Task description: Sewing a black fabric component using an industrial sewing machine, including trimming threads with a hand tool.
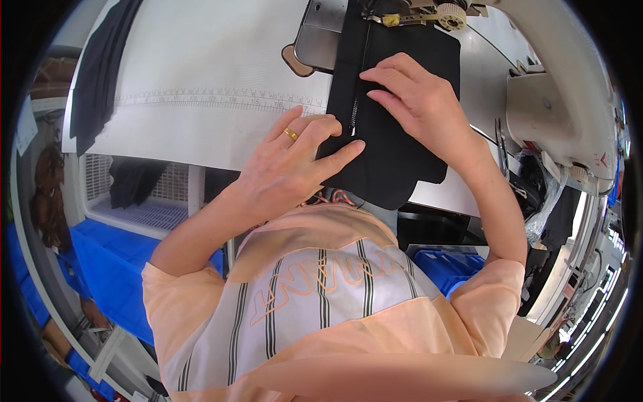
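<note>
A black fabric piece [402, 157] lies on the sewing machine's bed, with a zipper [355, 107] running along it up toward the presser foot [370, 17]. The zipper's small metal pull [353, 131] sits at the near end of the teeth. My left hand [295, 154], with a gold ring, rests at the fabric's left edge, its thumb and index finger apart on either side of that pull. My right hand [418, 100] lies on the fabric to the right of the zipper, its fingertips beside the teeth and thumb a little apart from them.
The sewing machine's arm [556, 40] curves over the right side. A printed ruler [221, 100] crosses the white table [201, 40]. More black fabric [100, 74] hangs at the table's left. Below stand a white basket [194, 194] and a blue bin [114, 268]. Scissors [501, 147] lie at right.
</note>
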`<action>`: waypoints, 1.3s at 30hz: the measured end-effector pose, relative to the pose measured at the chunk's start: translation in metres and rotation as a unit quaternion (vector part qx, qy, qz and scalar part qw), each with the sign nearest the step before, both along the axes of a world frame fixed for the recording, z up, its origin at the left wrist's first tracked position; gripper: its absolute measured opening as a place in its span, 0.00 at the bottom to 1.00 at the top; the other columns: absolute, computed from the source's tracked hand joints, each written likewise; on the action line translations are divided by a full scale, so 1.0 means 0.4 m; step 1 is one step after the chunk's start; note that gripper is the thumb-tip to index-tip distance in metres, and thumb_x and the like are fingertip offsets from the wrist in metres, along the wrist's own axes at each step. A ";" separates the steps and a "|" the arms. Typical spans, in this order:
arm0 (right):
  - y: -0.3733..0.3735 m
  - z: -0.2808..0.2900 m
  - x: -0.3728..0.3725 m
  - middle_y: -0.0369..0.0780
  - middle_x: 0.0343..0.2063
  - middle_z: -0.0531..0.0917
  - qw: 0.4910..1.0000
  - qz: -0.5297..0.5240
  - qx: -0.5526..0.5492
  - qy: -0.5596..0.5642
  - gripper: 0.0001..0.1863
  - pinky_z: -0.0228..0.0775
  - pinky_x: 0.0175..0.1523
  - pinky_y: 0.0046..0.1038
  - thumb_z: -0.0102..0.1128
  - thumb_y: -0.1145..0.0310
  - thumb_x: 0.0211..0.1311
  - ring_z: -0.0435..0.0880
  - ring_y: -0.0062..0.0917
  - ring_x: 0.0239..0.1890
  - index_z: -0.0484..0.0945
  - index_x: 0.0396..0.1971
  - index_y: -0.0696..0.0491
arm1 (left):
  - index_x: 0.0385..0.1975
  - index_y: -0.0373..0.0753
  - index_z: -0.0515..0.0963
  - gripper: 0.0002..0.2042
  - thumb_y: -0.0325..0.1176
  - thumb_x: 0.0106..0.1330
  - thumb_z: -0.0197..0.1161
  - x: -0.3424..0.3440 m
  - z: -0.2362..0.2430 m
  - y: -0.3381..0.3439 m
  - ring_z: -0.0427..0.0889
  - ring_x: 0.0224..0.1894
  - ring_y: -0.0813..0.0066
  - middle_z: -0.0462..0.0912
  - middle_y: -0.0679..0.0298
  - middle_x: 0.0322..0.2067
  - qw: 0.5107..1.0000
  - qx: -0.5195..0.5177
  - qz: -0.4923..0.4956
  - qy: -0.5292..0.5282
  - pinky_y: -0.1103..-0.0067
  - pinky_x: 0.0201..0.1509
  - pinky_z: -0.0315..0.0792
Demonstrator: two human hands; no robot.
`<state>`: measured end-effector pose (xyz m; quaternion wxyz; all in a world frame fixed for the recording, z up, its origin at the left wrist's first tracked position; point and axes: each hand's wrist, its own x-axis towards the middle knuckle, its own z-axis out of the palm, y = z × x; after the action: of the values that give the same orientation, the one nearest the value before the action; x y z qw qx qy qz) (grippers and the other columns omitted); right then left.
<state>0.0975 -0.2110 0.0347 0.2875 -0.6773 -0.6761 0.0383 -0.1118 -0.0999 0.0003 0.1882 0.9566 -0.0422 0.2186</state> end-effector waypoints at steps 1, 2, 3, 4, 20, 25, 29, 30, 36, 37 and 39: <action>0.007 0.006 -0.008 0.38 0.28 0.78 0.996 0.020 0.024 -0.082 0.07 0.71 0.30 0.26 0.60 0.71 0.56 0.81 0.26 0.29 0.79 0.33 0.57 | 0.48 0.50 0.81 0.24 0.29 0.45 0.68 0.001 0.000 0.000 0.76 0.48 0.65 0.71 0.63 0.44 1.000 -0.005 0.000 -0.019 0.57 0.57 0.70; 0.013 0.015 -0.014 0.38 0.28 0.78 0.996 0.011 0.020 -0.083 0.07 0.71 0.30 0.26 0.60 0.71 0.56 0.81 0.26 0.29 0.79 0.33 0.57 | 0.48 0.50 0.81 0.24 0.29 0.45 0.68 0.002 -0.001 0.000 0.76 0.48 0.65 0.71 0.63 0.44 1.000 0.000 0.001 -0.007 0.57 0.57 0.70; 0.018 0.026 -0.022 0.37 0.26 0.77 0.979 0.045 -0.008 -0.198 0.08 0.71 0.30 0.25 0.61 0.70 0.52 0.80 0.25 0.29 0.80 0.31 0.57 | 0.47 0.49 0.81 0.24 0.29 0.44 0.68 0.003 -0.001 0.000 0.76 0.48 0.65 0.72 0.62 0.44 1.000 -0.004 -0.001 -0.010 0.57 0.57 0.70; 0.021 0.035 -0.036 0.37 0.25 0.77 0.950 0.059 -0.025 -0.305 0.09 0.72 0.29 0.24 0.62 0.69 0.48 0.79 0.25 0.28 0.80 0.29 0.57 | 0.47 0.49 0.82 0.25 0.28 0.44 0.68 0.003 -0.001 0.000 0.77 0.48 0.65 0.72 0.62 0.44 1.000 -0.012 -0.002 -0.020 0.57 0.57 0.70; 0.032 -0.027 0.036 0.33 0.29 0.81 0.946 -0.051 -0.032 0.318 0.06 0.69 0.34 0.20 0.58 0.73 0.60 0.76 0.14 0.26 0.78 0.36 0.56 | 0.48 0.49 0.82 0.25 0.28 0.44 0.68 -0.001 -0.002 0.001 0.77 0.48 0.63 0.73 0.62 0.43 1.000 -0.015 -0.005 0.004 0.56 0.57 0.70; -0.055 0.021 0.033 0.32 0.27 0.80 0.895 -0.004 -0.136 0.426 0.07 0.69 0.34 0.17 0.59 0.73 0.62 0.75 0.12 0.27 0.80 0.37 0.58 | 0.48 0.49 0.81 0.25 0.30 0.43 0.69 -0.001 -0.001 0.002 0.76 0.48 0.65 0.72 0.63 0.44 1.000 -0.005 0.000 0.002 0.56 0.58 0.69; -0.230 0.033 0.081 0.32 0.26 0.80 0.868 -0.099 -0.191 0.448 0.06 0.69 0.33 0.18 0.59 0.75 0.62 0.76 0.14 0.26 0.80 0.37 0.59 | 0.48 0.49 0.81 0.26 0.27 0.43 0.68 -0.002 0.002 0.001 0.76 0.49 0.65 0.72 0.63 0.45 1.000 -0.014 -0.004 0.019 0.56 0.59 0.68; -0.265 0.036 0.093 0.32 0.25 0.80 0.851 -0.134 -0.194 0.469 0.06 0.69 0.33 0.18 0.59 0.75 0.61 0.76 0.14 0.26 0.81 0.37 0.58 | 0.48 0.50 0.81 0.26 0.26 0.42 0.68 -0.002 0.003 0.001 0.76 0.49 0.65 0.73 0.63 0.45 1.000 -0.017 -0.003 0.020 0.55 0.59 0.67; -0.263 0.036 0.041 0.41 0.37 0.82 0.954 -0.282 -0.058 -0.089 0.10 0.72 0.42 0.31 0.62 0.77 0.55 0.80 0.34 0.37 0.81 0.38 0.55 | 0.48 0.50 0.81 0.28 0.23 0.40 0.67 -0.001 0.008 0.000 0.76 0.50 0.66 0.74 0.65 0.46 1.000 -0.003 -0.005 0.020 0.55 0.62 0.63; -0.232 0.027 0.015 0.43 0.42 0.82 0.975 -0.213 0.003 -0.058 0.11 0.71 0.47 0.34 0.62 0.77 0.53 0.79 0.39 0.42 0.82 0.38 0.55 | 0.48 0.50 0.81 0.28 0.23 0.40 0.66 0.000 0.008 0.002 0.76 0.50 0.67 0.74 0.65 0.46 1.000 -0.002 -0.005 0.010 0.55 0.63 0.62; -0.153 -0.005 -0.028 0.42 0.50 0.78 0.992 -0.101 0.006 -0.075 0.15 0.68 0.53 0.35 0.64 0.77 0.51 0.76 0.39 0.49 0.81 0.42 0.53 | 0.48 0.51 0.81 0.28 0.24 0.41 0.66 0.002 0.009 0.006 0.76 0.49 0.67 0.74 0.66 0.46 1.000 0.017 -0.008 0.022 0.55 0.64 0.61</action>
<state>0.0865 -0.2720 0.0329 0.2421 -0.7414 -0.6242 -0.0457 -0.1111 -0.0974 0.0039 0.1745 0.9639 -0.0498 0.1949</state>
